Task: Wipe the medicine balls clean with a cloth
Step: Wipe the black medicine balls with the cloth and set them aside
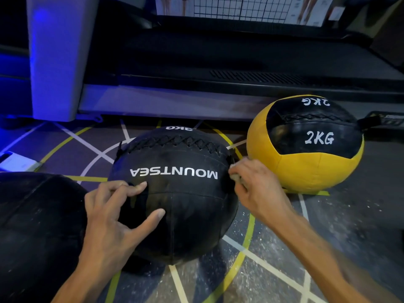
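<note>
Both hands are seen from the head camera, set on either side of the black ball (177,193), which rests on the floor (349,226) in the middle of the view. The left hand (113,215) is laid against the ball's near left side, its fingers spread and fairly straight, the thumb tip and forefinger tip touching the leather; nothing is gripped by it, and the ball seems to be steadied by it. The right hand (255,186) is curled at the ball's right flank, and a small pale wad of cloth (236,177) is pinched between its fingers, just at the edge of the ball; most of the cloth is hidden by the hand. The forearm comes in from the lower right, the wrist bent slightly inward toward the ball.

The step in hand is judged to be the wiping of this black ball, on its right side. Dull smears are visible on its front panel, so the work is probably not finished. For the next move, the cloth would need to be pressed and drawn across the leather while the ball is held from rolling.

A yellow and black ball (306,145) marked 2KG stands just to the right, near the right hand, not being touched. Another dark ball (37,226) lies at the lower left. A treadmill (218,62) stands behind them.
</note>
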`<state>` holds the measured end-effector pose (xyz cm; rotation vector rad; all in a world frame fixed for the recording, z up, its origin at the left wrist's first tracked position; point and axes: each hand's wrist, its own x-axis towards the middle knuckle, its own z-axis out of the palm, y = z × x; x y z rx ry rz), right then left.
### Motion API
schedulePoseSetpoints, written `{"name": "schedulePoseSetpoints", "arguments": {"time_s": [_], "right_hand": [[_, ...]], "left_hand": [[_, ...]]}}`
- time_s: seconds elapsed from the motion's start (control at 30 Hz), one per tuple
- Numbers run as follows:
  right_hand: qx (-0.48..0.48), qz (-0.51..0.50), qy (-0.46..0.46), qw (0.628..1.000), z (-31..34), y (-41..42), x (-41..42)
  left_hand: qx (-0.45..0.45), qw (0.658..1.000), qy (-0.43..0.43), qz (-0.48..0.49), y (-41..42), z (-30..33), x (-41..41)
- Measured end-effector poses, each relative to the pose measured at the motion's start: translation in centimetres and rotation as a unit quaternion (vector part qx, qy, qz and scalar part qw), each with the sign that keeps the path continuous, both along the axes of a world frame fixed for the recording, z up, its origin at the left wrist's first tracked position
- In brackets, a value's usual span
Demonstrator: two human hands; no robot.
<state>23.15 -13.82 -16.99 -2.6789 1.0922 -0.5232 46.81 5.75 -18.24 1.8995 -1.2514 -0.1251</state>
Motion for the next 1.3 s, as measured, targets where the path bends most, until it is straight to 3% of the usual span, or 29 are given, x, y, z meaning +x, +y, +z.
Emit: {"name": "schedulePoseSetpoints", "arguments": {"time_s": [0.13, 0.3, 0.4, 0.47, 0.57, 0.67, 0.7, 0.77, 0.83, 0.93, 1.03, 1.13, 1.3], "right_hand": [[-0.016, 0.094, 0.013, 0.995, 1.0, 1.0, -2.4], [0.031, -0.061, -0.11, 0.992, 0.4, -0.6, -1.4], [0.143, -0.099, -0.254, 0.951, -1.5, 2.8, -1.2], [0.161, -0.11, -0.296, 0.935, -2.4, 6.0, -0.4], [0.149, -0.041, -0.277, 0.948, -3.4, 10.6, 0.8], [0.149, 0.105, -0.188, 0.965, -3.1, 11.5, -0.3], [0.142, 0.108, -0.18, 0.967, -2.5, 10.7, -0.9], [0.149, 0.004, -0.246, 0.958, -0.8, 8.3, -1.8], [0.155, -0.136, -0.332, 0.921, 0.4, 5.6, -2.2], [0.158, -0.178, -0.386, 0.891, 0.4, 4.2, -0.4], [0.137, -0.12, -0.329, 0.927, -1.3, 8.1, 3.0], [0.047, 0.028, -0.223, 0.973, -3.3, 12.0, 4.4], [-0.094, 0.242, -0.012, 0.966, -6.6, 12.5, 1.9]], "left_hand": [[-0.004, 1.0, -0.005, -0.01, 0.5, -0.2, 0.2], [-0.003, 1.0, -0.013, -0.007, 0.6, -0.3, 0.1], [0.001, 1.0, -0.013, -0.005, 0.1, -0.3, 0.4], [0.002, 1.0, -0.014, -0.006, -0.3, -0.3, 0.4], [0.0, 1.0, -0.013, -0.003, -0.5, -0.3, 0.3], [-0.001, 1.0, -0.006, -0.002, -0.2, -0.4, 0.9], [0.0, 1.0, -0.006, -0.007, -0.1, -0.4, 1.0], [0.004, 1.0, -0.004, -0.007, -0.2, -0.3, 1.1], [0.01, 1.0, 0.001, -0.013, -0.3, -0.2, 0.9], [-0.003, 0.999, 0.034, -0.041, -0.7, 0.4, 1.1], [-0.018, 0.994, 0.08, -0.067, -1.5, 0.7, 1.9], [-0.006, 0.996, 0.07, -0.059, -2.1, 0.2, 2.9], [-0.002, 0.997, 0.065, -0.043, -1.8, -0.2, 3.4]]}}
